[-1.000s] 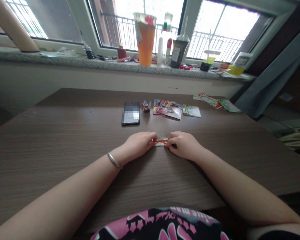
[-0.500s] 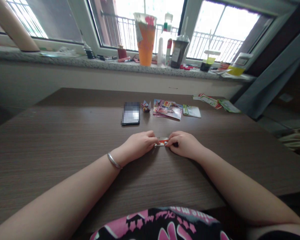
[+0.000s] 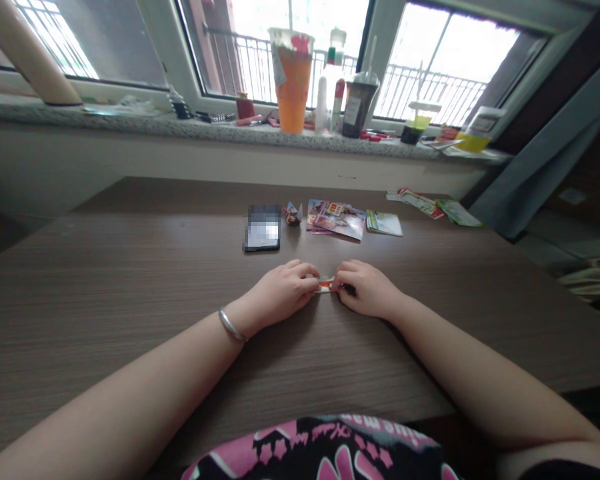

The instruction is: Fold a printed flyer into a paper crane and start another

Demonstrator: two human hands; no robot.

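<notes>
A dark wood-grain table [image 3: 130,280] fills most of the room where I stand, its far edge near a pale wall [image 3: 80,167]. Along the top of that wall runs a speckled stone sill [image 3: 130,125], wider than the table. Behind the sill stand windows [image 3: 445,60] in pale frames. The middle and right panes are bright with daylight, and the left pane [image 3: 105,40] is darker. A railing [image 3: 430,87] shows outside the glass. Cups [image 3: 291,80] and bottles [image 3: 333,80] stand backlit on the sill. On the right a grey curtain [image 3: 545,160] slants down beside a dark brown panel [image 3: 597,167]. Daylight from the windows lies soft across the tabletop.
</notes>
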